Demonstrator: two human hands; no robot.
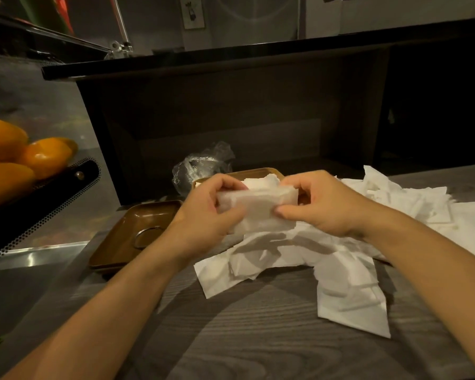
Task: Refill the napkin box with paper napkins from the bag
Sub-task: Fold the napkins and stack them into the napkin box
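Observation:
My left hand (206,212) and my right hand (321,207) both grip a stack of white paper napkins (258,207), one at each end, just above the table. Behind the stack stands the brown napkin box (272,171), mostly hidden by my hands, with napkins showing in it. Its brown lid (132,234) with a metal ring lies to the left on the table. A crumpled clear plastic bag (200,165) sits behind the box. Loose white napkins (348,270) are spread over the table under and right of my hands.
A black perforated basket (47,196) with orange fruit (44,156) stands at the left on a steel counter. A dark raised counter front (231,119) closes off the back. The grey wood-grain table (258,338) runs towards me.

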